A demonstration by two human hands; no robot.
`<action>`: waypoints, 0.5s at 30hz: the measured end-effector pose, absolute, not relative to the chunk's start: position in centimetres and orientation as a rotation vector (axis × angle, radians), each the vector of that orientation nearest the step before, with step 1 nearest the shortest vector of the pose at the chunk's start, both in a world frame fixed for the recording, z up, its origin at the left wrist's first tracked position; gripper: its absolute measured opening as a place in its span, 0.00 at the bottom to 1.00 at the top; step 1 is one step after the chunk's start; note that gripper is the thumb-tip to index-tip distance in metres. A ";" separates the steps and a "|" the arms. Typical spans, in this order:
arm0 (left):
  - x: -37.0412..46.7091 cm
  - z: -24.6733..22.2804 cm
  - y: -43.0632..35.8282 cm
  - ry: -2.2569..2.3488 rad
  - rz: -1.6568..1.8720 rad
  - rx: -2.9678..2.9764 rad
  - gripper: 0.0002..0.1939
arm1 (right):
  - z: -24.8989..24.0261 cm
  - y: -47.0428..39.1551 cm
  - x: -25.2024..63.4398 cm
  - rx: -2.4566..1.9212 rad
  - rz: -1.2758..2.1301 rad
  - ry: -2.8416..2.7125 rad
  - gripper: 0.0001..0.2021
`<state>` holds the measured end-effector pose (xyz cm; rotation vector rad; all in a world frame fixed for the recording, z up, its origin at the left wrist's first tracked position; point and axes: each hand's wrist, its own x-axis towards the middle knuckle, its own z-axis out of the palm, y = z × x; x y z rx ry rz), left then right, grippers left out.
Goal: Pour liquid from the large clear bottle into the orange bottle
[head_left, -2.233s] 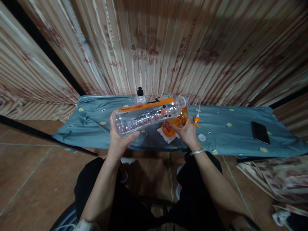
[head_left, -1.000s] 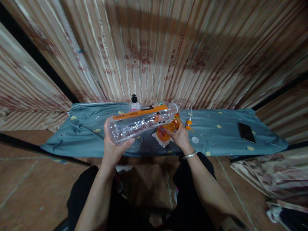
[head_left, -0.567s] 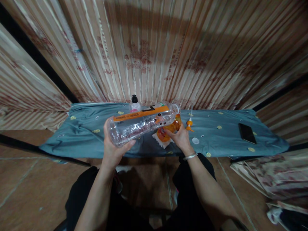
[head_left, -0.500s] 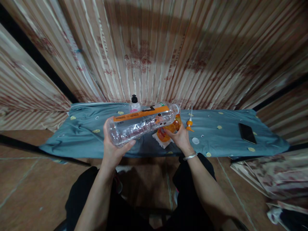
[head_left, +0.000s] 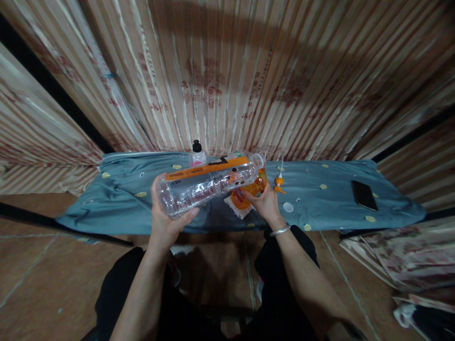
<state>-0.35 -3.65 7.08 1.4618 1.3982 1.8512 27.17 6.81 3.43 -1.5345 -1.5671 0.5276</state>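
My left hand (head_left: 167,220) is wrapped round the base of a large clear plastic bottle (head_left: 209,182) with an orange label, tilted so that its neck points right. My right hand (head_left: 267,204) grips an orange bottle (head_left: 261,180), whose upper part is partly behind the clear bottle's neck. The two bottle mouths lie close together; I cannot tell whether they touch. Under the orange bottle is a crumpled white cloth or tissue (head_left: 237,210). An orange pump top (head_left: 279,182) with a thin tube lies to the right, and a white cap (head_left: 288,207) sits nearer me.
A blue-green patterned cloth (head_left: 330,199) covers the narrow table. Behind the clear bottle stands a small bottle with a black top (head_left: 196,148). A dark phone (head_left: 364,194) lies at the right. Striped curtains (head_left: 227,85) hang close behind the table, with dark poles (head_left: 67,94) at the sides.
Both hands hold the same bottles in nearly the same pose. The whole view has shifted very slightly; nothing was taken hold of or let go.
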 end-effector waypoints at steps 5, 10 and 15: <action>-0.4 7.1 -3.7 1.384 1.860 1.459 0.53 | 3.4 6.8 27.2 -1.533 0.533 -1.578 0.33; -0.5 7.1 -3.7 1.380 1.849 1.464 0.53 | 3.1 6.9 27.3 -1.516 0.523 -1.580 0.32; -0.5 7.0 -3.7 1.371 1.852 1.463 0.55 | 3.3 6.8 27.2 -1.543 0.522 -1.574 0.33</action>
